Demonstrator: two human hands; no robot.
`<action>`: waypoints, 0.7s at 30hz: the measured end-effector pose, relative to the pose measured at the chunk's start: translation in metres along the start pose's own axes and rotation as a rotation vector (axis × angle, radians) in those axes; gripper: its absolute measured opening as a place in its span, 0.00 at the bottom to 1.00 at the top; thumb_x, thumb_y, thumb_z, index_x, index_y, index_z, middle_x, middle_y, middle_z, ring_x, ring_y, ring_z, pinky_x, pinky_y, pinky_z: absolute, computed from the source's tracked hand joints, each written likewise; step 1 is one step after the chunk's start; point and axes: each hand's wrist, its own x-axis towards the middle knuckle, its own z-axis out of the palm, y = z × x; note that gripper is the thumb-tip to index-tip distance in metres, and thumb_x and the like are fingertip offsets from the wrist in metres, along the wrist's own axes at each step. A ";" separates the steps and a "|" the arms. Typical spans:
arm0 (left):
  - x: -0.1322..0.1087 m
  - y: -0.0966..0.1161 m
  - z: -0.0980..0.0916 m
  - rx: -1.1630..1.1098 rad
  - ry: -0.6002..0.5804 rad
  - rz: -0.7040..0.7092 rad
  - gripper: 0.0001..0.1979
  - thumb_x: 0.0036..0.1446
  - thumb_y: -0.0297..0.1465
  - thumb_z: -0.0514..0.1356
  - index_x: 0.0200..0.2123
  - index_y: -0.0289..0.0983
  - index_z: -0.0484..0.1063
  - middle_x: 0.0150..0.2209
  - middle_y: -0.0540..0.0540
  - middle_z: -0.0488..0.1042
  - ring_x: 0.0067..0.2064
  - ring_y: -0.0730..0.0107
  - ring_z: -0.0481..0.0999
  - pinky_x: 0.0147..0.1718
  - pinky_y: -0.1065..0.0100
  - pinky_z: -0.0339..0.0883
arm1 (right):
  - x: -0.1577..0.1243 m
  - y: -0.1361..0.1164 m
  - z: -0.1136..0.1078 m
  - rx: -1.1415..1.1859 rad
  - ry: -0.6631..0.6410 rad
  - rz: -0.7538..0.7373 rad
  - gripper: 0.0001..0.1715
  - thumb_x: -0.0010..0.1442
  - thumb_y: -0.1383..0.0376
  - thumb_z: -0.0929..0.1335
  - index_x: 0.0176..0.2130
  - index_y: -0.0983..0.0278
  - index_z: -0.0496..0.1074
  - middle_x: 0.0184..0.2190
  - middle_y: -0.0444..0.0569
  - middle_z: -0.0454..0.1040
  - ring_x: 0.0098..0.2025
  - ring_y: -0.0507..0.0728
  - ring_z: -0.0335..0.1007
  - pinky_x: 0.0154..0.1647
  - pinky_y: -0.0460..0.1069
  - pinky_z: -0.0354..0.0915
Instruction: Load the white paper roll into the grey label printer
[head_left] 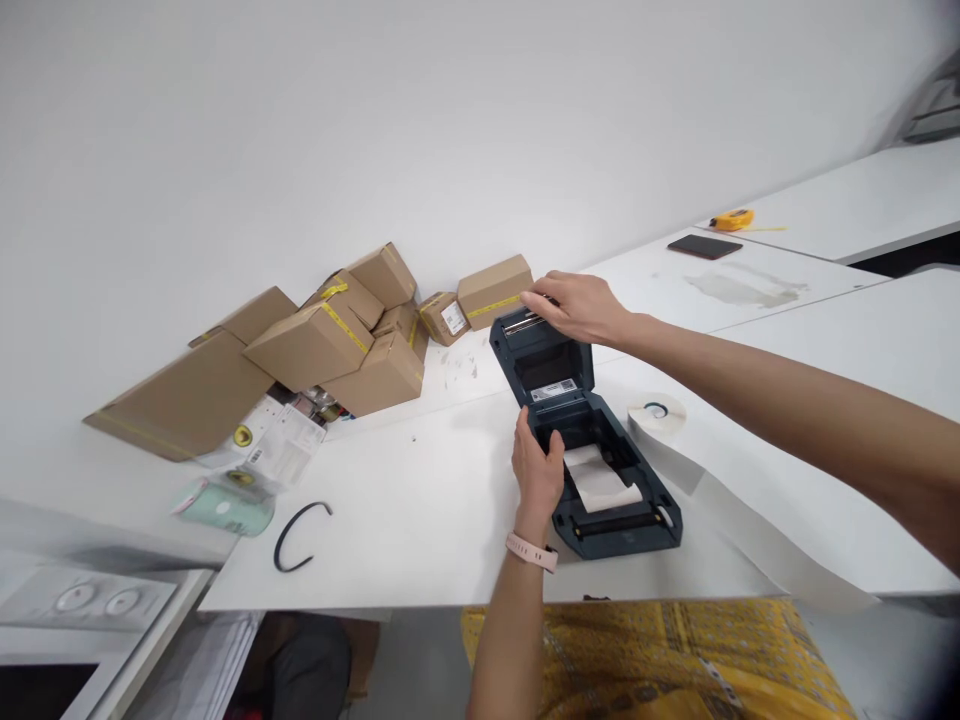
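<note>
Right of the frame's centre, the printer (634, 465) lies open on the surface (420, 510). The right hand (576, 305) pinches the lid (544, 362) by its top edge, apparently to prop it; the left hand (536, 465) clasps the printer's side, probably for steadiness.

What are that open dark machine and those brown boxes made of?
The dark machine looks like hard, mostly matte plastic, judging by its moulded, bevelled shape. The brown boxes seem to be dull, uncoated cardboard, from their tan colour and creased edges.
</note>
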 end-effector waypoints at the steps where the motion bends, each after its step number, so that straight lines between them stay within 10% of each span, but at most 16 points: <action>1: 0.000 0.001 0.000 -0.001 -0.002 -0.002 0.31 0.63 0.35 0.55 0.68 0.38 0.55 0.69 0.36 0.61 0.69 0.53 0.61 0.66 0.56 0.56 | 0.000 0.003 -0.002 0.015 -0.035 -0.010 0.28 0.71 0.49 0.56 0.48 0.61 0.77 0.45 0.53 0.81 0.44 0.63 0.74 0.40 0.54 0.60; 10: 0.000 -0.001 -0.001 -0.049 0.014 -0.026 0.31 0.65 0.31 0.52 0.70 0.38 0.51 0.68 0.37 0.63 0.68 0.56 0.65 0.62 0.59 0.61 | -0.027 -0.019 -0.019 -0.036 0.069 -0.256 0.22 0.70 0.56 0.58 0.49 0.63 0.75 0.48 0.57 0.79 0.49 0.64 0.71 0.48 0.57 0.62; 14: 0.000 0.001 -0.001 -0.042 0.035 -0.031 0.31 0.64 0.30 0.52 0.69 0.38 0.52 0.67 0.37 0.66 0.66 0.56 0.68 0.62 0.59 0.61 | -0.063 -0.029 -0.017 0.023 -0.183 -0.321 0.20 0.69 0.61 0.58 0.34 0.62 0.75 0.33 0.52 0.79 0.34 0.58 0.72 0.33 0.51 0.61; 18: -0.001 0.000 -0.002 -0.048 0.022 -0.006 0.29 0.66 0.30 0.50 0.69 0.37 0.52 0.67 0.35 0.64 0.68 0.57 0.65 0.62 0.59 0.61 | -0.080 -0.016 -0.024 0.108 -0.301 -0.041 0.20 0.66 0.60 0.60 0.28 0.62 0.73 0.26 0.48 0.77 0.27 0.56 0.70 0.28 0.49 0.58; 21: -0.001 -0.002 -0.001 -0.046 0.020 -0.002 0.28 0.66 0.30 0.49 0.68 0.37 0.53 0.68 0.35 0.64 0.68 0.57 0.64 0.62 0.58 0.61 | -0.087 -0.008 -0.033 0.301 -0.714 -0.094 0.18 0.65 0.61 0.63 0.30 0.61 0.78 0.25 0.45 0.78 0.27 0.55 0.73 0.29 0.48 0.61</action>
